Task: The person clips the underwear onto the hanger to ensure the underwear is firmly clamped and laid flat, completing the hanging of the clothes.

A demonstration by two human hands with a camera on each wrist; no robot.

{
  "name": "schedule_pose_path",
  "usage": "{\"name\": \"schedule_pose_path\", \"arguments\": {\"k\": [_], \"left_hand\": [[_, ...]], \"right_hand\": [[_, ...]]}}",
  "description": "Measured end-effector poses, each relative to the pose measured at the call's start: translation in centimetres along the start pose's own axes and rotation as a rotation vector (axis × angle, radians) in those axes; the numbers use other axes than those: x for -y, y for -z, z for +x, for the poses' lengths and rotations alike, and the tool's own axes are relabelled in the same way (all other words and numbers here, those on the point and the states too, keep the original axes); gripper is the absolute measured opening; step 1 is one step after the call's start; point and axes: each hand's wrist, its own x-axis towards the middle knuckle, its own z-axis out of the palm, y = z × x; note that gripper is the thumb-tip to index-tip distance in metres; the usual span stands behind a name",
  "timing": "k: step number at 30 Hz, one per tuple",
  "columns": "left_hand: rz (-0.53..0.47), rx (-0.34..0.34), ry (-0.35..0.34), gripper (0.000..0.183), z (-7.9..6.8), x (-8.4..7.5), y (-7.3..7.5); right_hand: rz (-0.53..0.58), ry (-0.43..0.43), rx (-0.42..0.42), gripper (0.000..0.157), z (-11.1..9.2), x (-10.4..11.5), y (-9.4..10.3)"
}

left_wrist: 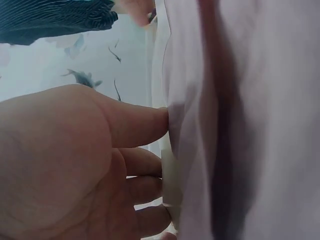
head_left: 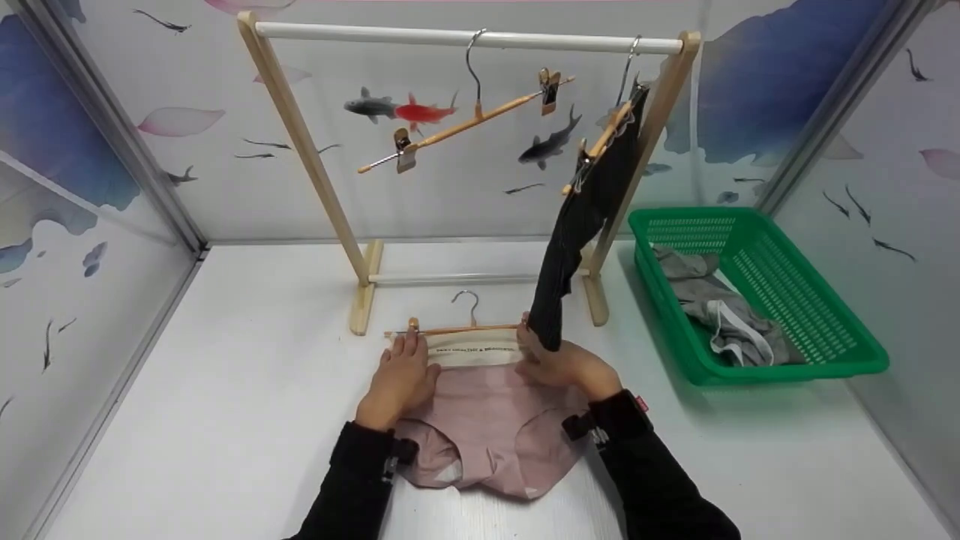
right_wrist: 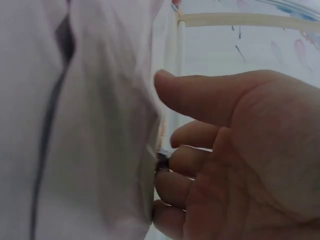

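Note:
Pink underpants (head_left: 487, 397) with a cream waistband (head_left: 472, 346) lie spread on the white table. Along the waistband's top edge runs a wooden clip hanger (head_left: 450, 330), its metal hook pointing to the rack. My left hand (head_left: 401, 379) rests on the left end of the waistband, fingers extended up by the hanger's left clip; in the left wrist view its thumb (left_wrist: 145, 125) touches the pink fabric. At the opposite end my right hand (head_left: 562, 364) touches the waistband, partly hidden by a hanging black garment (head_left: 589, 217). Its fingers (right_wrist: 187, 160) bend loosely beside the dark clip.
Behind the hands stands a wooden rack (head_left: 300, 142) with a white top rail (head_left: 375, 34). A bare clip hanger (head_left: 480, 116) hangs mid-rail; the black garment hangs from another at the right. On the right a green basket (head_left: 817, 307) contains grey clothing (head_left: 705, 292).

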Motion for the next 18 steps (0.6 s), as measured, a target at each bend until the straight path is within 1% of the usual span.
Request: {"name": "schedule_pose_path", "arguments": {"k": [1,2,5,7,10,12,13,15,18], "left_hand": [[0.003,0.001,-0.001,0.060,0.01,0.02,-0.02],[0.008,0.006,-0.001,0.060,0.01,0.04,-0.03],[0.016,0.016,0.006,0.062,0.01,0.03,-0.08],[0.028,0.041,0.017,0.063,0.02,0.06,-0.13],[0.038,0.077,0.026,0.065,0.05,0.08,-0.09],[0.036,0.079,0.022,0.064,0.05,0.12,0.00],[0.030,0.075,0.018,0.063,0.06,0.16,0.06],[0.006,0.046,0.002,0.060,0.11,0.26,0.17],[-0.047,-0.014,-0.019,0.056,0.30,0.54,0.32]], "right_hand": [[0.140,-0.051,-0.012,0.062,-0.07,-0.03,-0.05],[0.169,-0.067,-0.002,0.061,-0.02,-0.07,-0.09],[0.205,-0.085,0.004,0.058,0.19,-0.17,-0.15],[0.247,-0.118,0.016,0.057,0.37,-0.13,-0.10],[0.310,-0.191,0.065,0.061,0.50,-0.06,0.02],[0.332,-0.208,0.092,0.061,0.56,-0.04,0.08],[0.336,-0.210,0.100,0.060,0.58,-0.05,0.08],[0.353,-0.218,0.109,0.062,0.55,-0.04,0.16],[0.314,-0.193,0.065,0.061,0.52,-0.02,0.36]]}}
